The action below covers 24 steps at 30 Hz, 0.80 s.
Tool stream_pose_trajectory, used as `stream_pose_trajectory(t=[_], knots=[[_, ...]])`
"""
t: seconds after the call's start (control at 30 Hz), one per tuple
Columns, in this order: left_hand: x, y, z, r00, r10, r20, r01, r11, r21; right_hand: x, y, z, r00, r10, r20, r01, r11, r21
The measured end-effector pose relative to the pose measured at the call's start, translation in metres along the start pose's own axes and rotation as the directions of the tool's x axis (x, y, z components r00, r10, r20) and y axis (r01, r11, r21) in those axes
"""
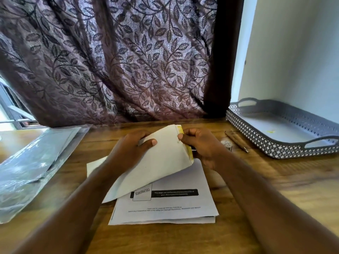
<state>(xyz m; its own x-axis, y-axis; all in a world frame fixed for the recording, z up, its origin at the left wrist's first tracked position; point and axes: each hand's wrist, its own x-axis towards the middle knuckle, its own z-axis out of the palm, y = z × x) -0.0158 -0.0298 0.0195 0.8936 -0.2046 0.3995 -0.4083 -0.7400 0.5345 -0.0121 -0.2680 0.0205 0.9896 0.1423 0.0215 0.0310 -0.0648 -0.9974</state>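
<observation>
A white envelope (pixel 157 162) with a yellow strip along its open end is held tilted above the wooden table (pixel 256 184). My left hand (pixel 128 151) grips its left side, thumb on top. My right hand (pixel 201 145) pinches the yellow strip at the envelope's far right edge. Under the envelope lies a stack of printed sheets (pixel 174 208) with a black bar across the top sheet. The sheets' far part is hidden by the envelope and my hands.
A grey perforated tray (pixel 275 136) with handles stands at the right by the wall. A pen (pixel 237 142) and a small pale object (pixel 226 144) lie beside it. Clear plastic sleeves (pixel 31 165) lie at the left. A leaf-patterned curtain (pixel 119 61) hangs behind the table.
</observation>
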Motion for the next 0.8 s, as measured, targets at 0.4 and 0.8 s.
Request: stream_pose_trajectory(t=[0.4, 0.8], knots=[[-0.006, -0.01, -0.004, 1.0, 0.008, 0.015, -0.005, 0.989, -0.151, 0.004, 0.006, 0.007, 0.991, -0.082, -0.105, 0.079, 0.996, -0.031], [-0.003, -0.015, -0.007, 1.0, 0.002, -0.02, -0.004, 0.997, -0.077, -0.025, -0.01, 0.039, 0.84, -0.521, -0.152, 0.27, 0.643, -0.717]])
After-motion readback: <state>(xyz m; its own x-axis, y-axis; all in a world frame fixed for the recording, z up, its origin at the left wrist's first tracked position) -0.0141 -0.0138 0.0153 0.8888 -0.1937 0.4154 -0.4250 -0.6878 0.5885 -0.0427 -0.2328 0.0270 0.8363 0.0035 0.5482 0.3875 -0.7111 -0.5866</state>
